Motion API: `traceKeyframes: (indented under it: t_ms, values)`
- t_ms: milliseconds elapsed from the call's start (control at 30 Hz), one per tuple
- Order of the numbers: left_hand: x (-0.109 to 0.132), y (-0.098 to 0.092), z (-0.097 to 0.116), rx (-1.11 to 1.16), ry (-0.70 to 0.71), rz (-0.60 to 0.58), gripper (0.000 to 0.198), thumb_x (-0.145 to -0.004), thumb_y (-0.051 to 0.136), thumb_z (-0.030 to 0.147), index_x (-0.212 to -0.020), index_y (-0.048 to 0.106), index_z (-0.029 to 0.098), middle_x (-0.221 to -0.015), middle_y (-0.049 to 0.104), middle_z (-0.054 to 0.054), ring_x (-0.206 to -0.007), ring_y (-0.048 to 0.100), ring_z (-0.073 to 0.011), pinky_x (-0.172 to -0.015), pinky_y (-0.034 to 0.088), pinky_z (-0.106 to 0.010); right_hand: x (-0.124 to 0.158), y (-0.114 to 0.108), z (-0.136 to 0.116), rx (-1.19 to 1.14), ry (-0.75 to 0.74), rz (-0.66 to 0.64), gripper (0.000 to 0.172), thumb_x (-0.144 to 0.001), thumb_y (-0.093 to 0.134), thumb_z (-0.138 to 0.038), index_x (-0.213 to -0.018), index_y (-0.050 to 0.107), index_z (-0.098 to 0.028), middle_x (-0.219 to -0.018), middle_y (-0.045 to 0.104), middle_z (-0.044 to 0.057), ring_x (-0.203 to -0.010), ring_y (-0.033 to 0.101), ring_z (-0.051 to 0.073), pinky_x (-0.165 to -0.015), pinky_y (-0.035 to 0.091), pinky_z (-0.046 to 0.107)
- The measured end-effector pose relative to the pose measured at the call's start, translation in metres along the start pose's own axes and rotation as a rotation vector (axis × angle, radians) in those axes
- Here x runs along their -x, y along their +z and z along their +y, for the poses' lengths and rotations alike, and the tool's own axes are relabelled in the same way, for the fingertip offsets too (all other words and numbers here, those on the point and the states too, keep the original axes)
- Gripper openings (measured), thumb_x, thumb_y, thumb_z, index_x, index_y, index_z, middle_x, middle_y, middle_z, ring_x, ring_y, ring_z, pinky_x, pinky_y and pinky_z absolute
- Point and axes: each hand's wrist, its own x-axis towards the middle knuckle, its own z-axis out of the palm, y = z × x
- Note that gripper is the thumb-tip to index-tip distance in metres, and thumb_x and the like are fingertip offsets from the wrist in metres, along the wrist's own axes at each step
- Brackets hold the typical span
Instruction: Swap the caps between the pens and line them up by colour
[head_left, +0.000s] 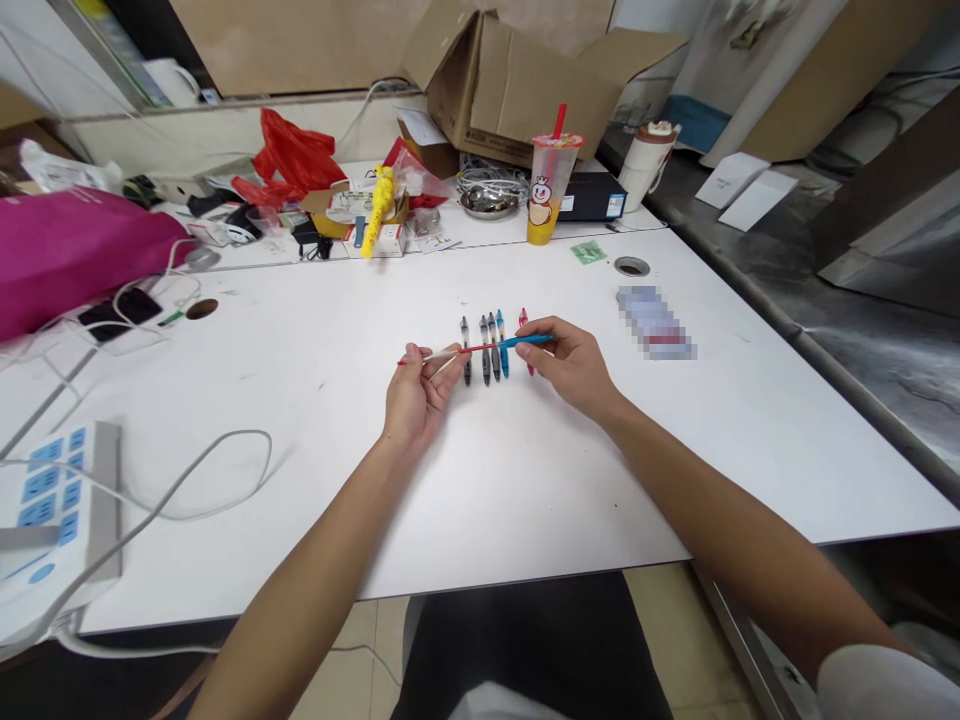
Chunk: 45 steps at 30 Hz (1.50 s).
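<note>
My left hand (421, 392) is closed on a thin refill (481, 348) with a red ink section, its tail sticking out past the thumb. In my right hand (574, 362), pinched between thumb and fingers, is a blue pen barrel (529, 340). The refill's right end meets the open end of the barrel; how far inside it reaches, I cannot tell. Below and behind my hands, several pens lie on the white table: a black pen (466, 372), two more dark pens (486, 370) side by side, a blue pen (504, 366), and a red pen (523, 318) partly hidden by my right hand.
A pixelated flat item (655, 322) lies at right, near a round cable hole (632, 267). Behind stand a drink cup (553, 190), a cardboard box (517, 90) and red plastic bags (292, 160). A power strip (64, 510) with a loose cable and a magenta bag (90, 255) occupy the left.
</note>
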Motion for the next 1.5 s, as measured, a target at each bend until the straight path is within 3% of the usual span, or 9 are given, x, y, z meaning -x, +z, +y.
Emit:
traceKeyframes:
  t_ms: [167,267,367,467,567,733,1167,1500]
  values:
    - [-0.002,-0.001,0.003,0.023,0.033,0.030,0.028,-0.108,0.042,0.036,-0.088,0.051,0.018,-0.099,0.078,-0.014,-0.087,0.079,-0.0186,-0.079,0.061,-0.022,-0.005,-0.011,-0.004,-0.088,0.054,0.092,0.033,-0.077,0.081,-0.046,-0.093,0.069,-0.020,-0.077,0.062,0.001,-0.060,0.046,0.010,-0.049,0.036,0.025]
    - [-0.002,-0.002,0.004,0.014,0.050,0.023,0.027,-0.108,0.043,0.036,-0.089,0.052,0.019,-0.099,0.078,-0.013,-0.088,0.079,-0.0192,-0.072,0.061,-0.021,-0.007,-0.015,-0.004,-0.110,0.066,0.106,0.034,-0.077,0.081,-0.047,-0.090,0.064,-0.021,-0.072,0.060,0.000,-0.059,0.048,0.010,-0.048,0.034,0.025]
    - [0.000,-0.002,0.003,-0.006,0.066,-0.009,0.024,-0.107,0.047,0.036,-0.090,0.052,0.020,-0.100,0.078,-0.012,-0.091,0.079,-0.0196,-0.072,0.061,-0.021,-0.008,-0.014,-0.002,-0.167,0.130,0.055,0.034,-0.078,0.079,-0.044,-0.090,0.054,-0.024,-0.077,0.062,-0.001,-0.062,0.054,0.012,-0.048,0.035,0.024]
    - [0.002,-0.002,0.001,-0.026,0.087,-0.055,0.021,-0.105,0.051,0.037,-0.091,0.052,0.021,-0.102,0.077,-0.012,-0.093,0.078,-0.0192,-0.075,0.060,-0.022,-0.005,-0.009,0.000,-0.214,0.238,-0.007,0.029,-0.082,0.073,-0.042,-0.092,0.052,-0.025,-0.070,0.051,-0.006,-0.053,0.043,0.009,-0.048,0.031,0.024]
    - [0.003,-0.001,0.000,-0.050,0.102,-0.077,0.020,-0.105,0.051,0.037,-0.092,0.051,0.022,-0.102,0.077,-0.010,-0.091,0.078,-0.0178,-0.075,0.060,-0.022,0.000,-0.003,0.001,-0.089,0.294,-0.092,0.027,-0.085,0.071,-0.047,-0.091,0.060,-0.022,-0.064,0.041,-0.007,-0.052,0.034,0.009,-0.050,0.027,0.026]
    - [0.006,0.001,-0.001,-0.099,0.125,-0.107,0.020,-0.105,0.051,0.037,-0.092,0.049,0.023,-0.099,0.078,-0.007,-0.088,0.077,-0.0170,-0.073,0.059,-0.023,0.004,0.001,0.001,0.101,0.263,-0.080,0.039,-0.079,0.076,-0.057,-0.082,0.069,-0.018,-0.063,0.046,-0.004,-0.056,0.036,0.010,-0.054,0.027,0.029]
    - [0.007,0.001,-0.002,-0.150,0.163,-0.156,0.024,-0.101,0.058,0.043,-0.091,0.050,0.024,-0.099,0.078,-0.005,-0.087,0.077,-0.0170,-0.070,0.058,-0.023,0.003,0.001,0.002,0.101,0.254,-0.047,0.038,-0.075,0.081,-0.055,-0.085,0.078,-0.018,-0.061,0.050,-0.003,-0.056,0.038,0.010,-0.055,0.030,0.029]
    - [0.001,-0.004,0.003,-0.166,0.180,0.009,0.028,-0.100,0.058,0.048,-0.094,0.054,0.021,-0.107,0.078,-0.010,-0.095,0.078,-0.0200,-0.066,0.060,-0.023,0.000,-0.002,0.002,0.114,0.187,0.021,0.034,-0.076,0.079,-0.052,-0.083,0.077,-0.019,-0.059,0.047,-0.004,-0.055,0.036,0.010,-0.053,0.028,0.029]
